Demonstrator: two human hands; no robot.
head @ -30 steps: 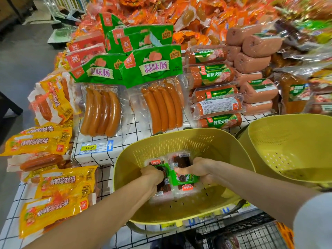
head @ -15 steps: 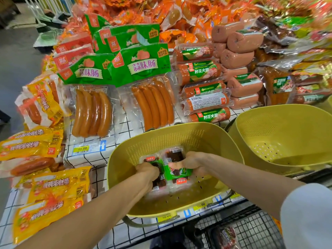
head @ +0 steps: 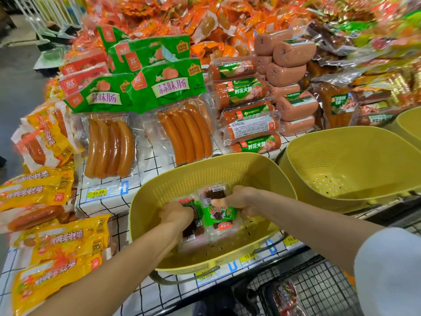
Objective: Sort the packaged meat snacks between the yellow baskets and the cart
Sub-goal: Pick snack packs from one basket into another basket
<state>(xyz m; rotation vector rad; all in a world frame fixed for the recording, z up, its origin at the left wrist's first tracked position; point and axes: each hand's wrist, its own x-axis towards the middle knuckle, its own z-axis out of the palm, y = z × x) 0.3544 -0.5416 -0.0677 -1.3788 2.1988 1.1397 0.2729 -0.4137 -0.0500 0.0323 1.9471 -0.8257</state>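
Observation:
Both my hands are inside the near yellow basket (head: 227, 169). My left hand (head: 176, 214) is closed on a clear packet of dark meat snack (head: 193, 231) with a red and green label. My right hand (head: 239, 199) grips a second packet of the same kind (head: 219, 213), thumb on its green band. The two packets lie side by side, just above the basket's perforated floor. A second yellow basket (head: 346, 156) stands to the right with nothing visible in it. Below, at the bottom right, the black wire cart (head: 319, 290) holds a packet (head: 284, 295).
The display table (head: 109, 208) has a white grid cover and price tags along its front. Green-topped sausage packs (head: 180, 115), yellow packs (head: 57, 245) at left, and ham rolls (head: 250, 124) crowd it. A third yellow basket's rim (head: 410, 124) shows at far right.
The view has shifted slightly and the baskets sit a little lower left in frame. Both hands keep their hold on the two packets inside the near basket.

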